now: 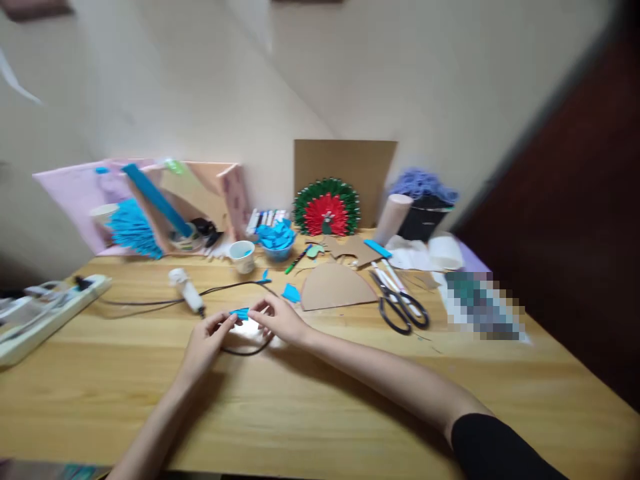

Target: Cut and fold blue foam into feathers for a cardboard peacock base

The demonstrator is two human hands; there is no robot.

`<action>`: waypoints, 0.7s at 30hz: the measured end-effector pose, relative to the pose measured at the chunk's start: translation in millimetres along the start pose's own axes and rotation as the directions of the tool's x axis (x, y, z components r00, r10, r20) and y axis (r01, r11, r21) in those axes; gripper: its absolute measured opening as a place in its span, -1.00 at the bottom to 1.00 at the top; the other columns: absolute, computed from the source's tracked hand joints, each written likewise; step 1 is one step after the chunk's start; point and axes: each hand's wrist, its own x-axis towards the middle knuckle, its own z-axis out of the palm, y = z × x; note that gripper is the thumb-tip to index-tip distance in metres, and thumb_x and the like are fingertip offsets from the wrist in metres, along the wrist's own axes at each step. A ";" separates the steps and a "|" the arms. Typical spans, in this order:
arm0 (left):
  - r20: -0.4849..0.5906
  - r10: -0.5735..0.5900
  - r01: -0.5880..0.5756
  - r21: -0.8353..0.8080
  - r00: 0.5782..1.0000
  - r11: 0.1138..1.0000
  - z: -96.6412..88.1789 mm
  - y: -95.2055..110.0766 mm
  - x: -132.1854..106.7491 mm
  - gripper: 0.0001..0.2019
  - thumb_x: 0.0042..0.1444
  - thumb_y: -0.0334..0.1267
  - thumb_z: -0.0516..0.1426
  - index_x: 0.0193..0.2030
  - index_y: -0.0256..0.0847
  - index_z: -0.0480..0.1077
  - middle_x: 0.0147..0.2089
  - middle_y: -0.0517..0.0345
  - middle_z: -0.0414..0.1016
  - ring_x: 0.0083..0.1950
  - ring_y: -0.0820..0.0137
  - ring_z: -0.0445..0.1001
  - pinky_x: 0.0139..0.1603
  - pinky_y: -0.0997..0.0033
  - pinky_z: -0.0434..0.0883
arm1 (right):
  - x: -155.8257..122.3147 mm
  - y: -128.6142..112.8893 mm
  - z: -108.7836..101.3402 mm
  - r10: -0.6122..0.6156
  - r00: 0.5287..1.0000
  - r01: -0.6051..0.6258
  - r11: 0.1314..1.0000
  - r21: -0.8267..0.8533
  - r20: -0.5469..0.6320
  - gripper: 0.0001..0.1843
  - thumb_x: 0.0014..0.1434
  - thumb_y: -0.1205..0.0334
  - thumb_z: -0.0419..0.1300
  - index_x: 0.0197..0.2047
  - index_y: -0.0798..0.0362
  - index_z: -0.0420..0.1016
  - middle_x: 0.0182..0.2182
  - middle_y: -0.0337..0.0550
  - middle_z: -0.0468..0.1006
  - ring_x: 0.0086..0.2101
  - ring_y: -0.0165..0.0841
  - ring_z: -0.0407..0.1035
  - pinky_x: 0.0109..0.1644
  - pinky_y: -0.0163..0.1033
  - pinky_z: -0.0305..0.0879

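Between my left hand (213, 333) and my right hand (280, 320) is a small piece of blue paper (240, 313), pinched at both ends by the fingertips. It is held just above the table, and its exact fold is too small to make out. Under the hands there is a bright white patch, and a black cable (245, 352) loops around it. Just beyond my right hand lie a loose blue paper piece (291, 293) and a half-round cardboard piece (340, 288). A white plug-like device (185, 290) with a cable lies beyond my left hand.
Black-handled scissors (403, 308) lie right of the cardboard. Behind stand a white cup (243, 256), a bowl of blue paper pieces (277, 240) and a red and green peacock craft (327, 208). A power strip (55, 320) is at the left, a paper roll (446, 253) at the right.
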 end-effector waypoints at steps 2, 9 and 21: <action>-0.082 -0.033 0.029 -0.042 0.996 0.999 -18.7 -13.3 -5.3 -0.68 -0.04 0.00 0.14 -0.46 -0.26 0.45 -0.41 0.08 0.51 -0.28 0.28 0.43 -0.21 0.41 0.33 | 16.0 1.2 25.9 0.013 0.999 -0.013 1.000 0.014 0.038 -0.67 -0.02 0.00 0.26 -0.36 0.07 0.32 -0.55 -0.33 0.37 -0.63 -0.51 0.29 -0.66 -0.43 0.24; -0.134 -0.066 0.054 -0.090 0.989 0.994 -43.5 -33.7 -9.1 -0.72 -0.02 -0.06 0.13 -0.44 -0.27 0.46 -0.38 0.07 0.52 -0.27 0.32 0.44 -0.18 0.44 0.34 | 52.3 8.0 68.1 0.029 0.995 -0.035 0.997 0.063 0.092 -0.75 0.04 0.08 0.21 -0.38 0.08 0.29 -0.57 -0.34 0.38 -0.62 -0.52 0.28 -0.61 -0.43 0.21; -0.221 -0.215 0.195 -0.110 0.951 0.975 -45.2 -28.8 10.3 -0.54 -0.22 0.14 0.21 -0.39 -0.27 0.45 -0.46 0.10 0.47 -0.44 0.37 0.39 -0.60 0.56 0.24 | 76.6 6.7 60.7 -0.178 0.978 0.188 0.978 -0.088 0.112 -0.77 0.01 0.09 0.25 -0.42 0.08 0.38 -0.52 -0.32 0.42 -0.50 -0.49 0.29 -0.43 -0.40 0.19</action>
